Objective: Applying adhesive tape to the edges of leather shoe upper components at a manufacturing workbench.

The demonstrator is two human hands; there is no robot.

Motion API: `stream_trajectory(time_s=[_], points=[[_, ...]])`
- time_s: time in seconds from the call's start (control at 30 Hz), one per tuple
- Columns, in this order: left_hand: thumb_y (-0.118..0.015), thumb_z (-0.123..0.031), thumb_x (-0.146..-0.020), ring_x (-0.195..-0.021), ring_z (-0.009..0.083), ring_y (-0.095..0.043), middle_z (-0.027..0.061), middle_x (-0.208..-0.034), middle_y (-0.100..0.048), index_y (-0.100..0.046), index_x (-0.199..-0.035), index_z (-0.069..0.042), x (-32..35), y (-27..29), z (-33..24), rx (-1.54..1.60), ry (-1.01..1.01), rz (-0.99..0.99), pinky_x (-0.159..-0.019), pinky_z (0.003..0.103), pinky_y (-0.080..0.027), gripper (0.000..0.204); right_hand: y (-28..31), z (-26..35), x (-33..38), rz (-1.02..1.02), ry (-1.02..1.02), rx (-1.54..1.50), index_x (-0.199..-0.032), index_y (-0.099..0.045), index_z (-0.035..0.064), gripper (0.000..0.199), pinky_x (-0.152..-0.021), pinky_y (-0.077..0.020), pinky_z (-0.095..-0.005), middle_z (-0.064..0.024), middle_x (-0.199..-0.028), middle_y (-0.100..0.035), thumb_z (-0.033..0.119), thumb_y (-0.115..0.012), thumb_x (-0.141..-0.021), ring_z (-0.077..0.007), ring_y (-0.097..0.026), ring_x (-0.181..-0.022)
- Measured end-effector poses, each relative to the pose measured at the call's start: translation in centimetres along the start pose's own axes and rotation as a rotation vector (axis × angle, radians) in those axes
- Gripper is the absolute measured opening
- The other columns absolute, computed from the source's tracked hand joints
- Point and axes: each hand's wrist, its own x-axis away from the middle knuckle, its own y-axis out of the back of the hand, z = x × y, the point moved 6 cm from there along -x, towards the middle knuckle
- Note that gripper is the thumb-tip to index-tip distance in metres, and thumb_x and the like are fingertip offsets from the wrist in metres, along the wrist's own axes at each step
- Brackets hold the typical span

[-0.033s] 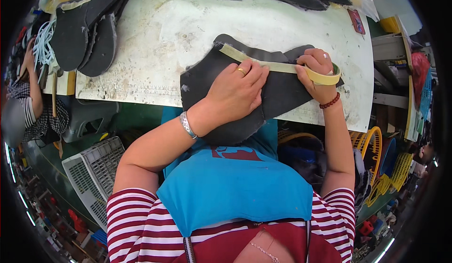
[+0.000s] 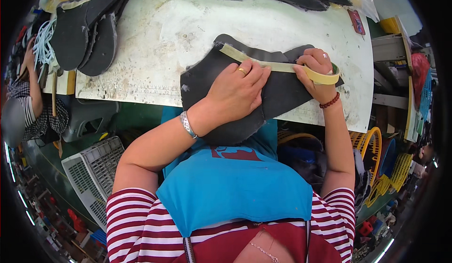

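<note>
Head view, obs from my remote seat:

Left hand, gold ring on one finger and silver bracelet at the wrist, lies flat with fingers spread over the dark grey irregular sheet of rubbery material; it presses the sheet down, grips nothing. Right hand is closed round the free end of the pale yellow flat strip, pinching it where it curls into a loop at the sheet's right edge. The strip runs diagonally from the sheet's upper left corner across to that hand, lying on the sheet's top edge. The sheet sits on the stained white worktable, w/ its near part hanging over the table's front edge above the blue apron.

Risks as I judge them:
- overhang is large; if the flat palm lifts, the sheet could slide off toward the lap
- strip is held at one end only; far end looks unweighted, so a pull from the right hand could skew it off the edge line
- the loop near the fingers could kink or twist
- can't tell if the strip is sticky; if so, a crooked lay would be hard to redo

Stack of dark sole-shaped pieces at table's left, well apart. Another person's arm at far left, not involved
</note>
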Motion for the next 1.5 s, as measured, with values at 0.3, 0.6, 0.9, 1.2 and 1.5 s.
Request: stream_trajectory(time_s=[0.3, 0.6, 0.9, 1.2, 1.5], points=[[-0.069, -0.027, -0.082, -0.104, 0.0231, -0.056, 0.0065, -0.113, -0.059, -0.063, -0.141, -0.007, -0.6, -0.1, -0.1, -0.026, 0.019, 0.061, -0.087, 0.037, -0.044, 0.062, -1.9, -0.8, -1.4, 0.047, -0.07, -0.092, -0.081, -0.066, 0.0068, 0.021, -0.072, -0.0509, -0.0412, -0.0078, -0.083, -0.063, 0.018, -0.084, -0.083, -0.0287, -0.063, -0.08], [-0.072, -0.017, -0.081, -0.111, 0.0258, -0.058, 0.0057, -0.115, -0.061, -0.072, -0.133, -0.025, -1.2, 0.8, 3.2, -0.044, 0.003, 0.103, -0.084, 0.038, -0.042, 0.053, -2.1, 1.8, -0.7, 0.126, -0.098, 0.132, -0.077, -0.061, 0.0094, 0.023, -0.067, -0.0508, -0.0427, -0.0081, -0.077, -0.06, 0.022, -0.08, -0.081, -0.0297, -0.064, -0.075], [-0.072, -0.006, -0.075, -0.126, 0.032, -0.059, 0.0117, -0.122, -0.063, -0.068, -0.118, -0.002, -2.0, -0.6, -0.7, 0.208, -0.047, 0.066, -0.104, 0.043, -0.051, 0.044, -2.4, 5.7, 1.1, -0.044, -0.273, 0.199, -0.097, -0.067, 0.0085, 0.02, -0.07, -0.0486, -0.0418, -0.0098, -0.09, -0.064, 0.016, -0.077, -0.081, -0.0292, -0.064, -0.081], [-0.073, -0.004, -0.073, -0.127, 0.0314, -0.059, 0.0136, -0.129, -0.062, -0.066, -0.127, 0.004, -0.9, -1.2, -1.2, 0.192, -0.076, 0.026, -0.103, 0.043, -0.051, 0.055, -3.5, 2.5, 3.4, -0.35, -0.764, -1.076, -0.126, -0.065, 0.0028, 0.032, -0.094, -0.0515, -0.0318, -0.0088, -0.115, -0.071, 0.012, -0.071, -0.096, -0.0176, -0.066, -0.107], [-0.073, -0.005, -0.074, -0.125, 0.0301, -0.059, 0.0124, -0.126, -0.062, -0.066, -0.129, 0.001, -0.8, -0.9, -1.1, 0.17, -0.053, 0.027, -0.1, 0.042, -0.051, 0.055, 3.0, 1.8, 4.7, -0.012, -0.233, 0.169, -0.094, -0.071, 0.0081, 0.017, -0.08, -0.0506, -0.042, -0.0094, -0.09, -0.068, 0.017, -0.081, -0.083, -0.0308, -0.065, -0.085]])
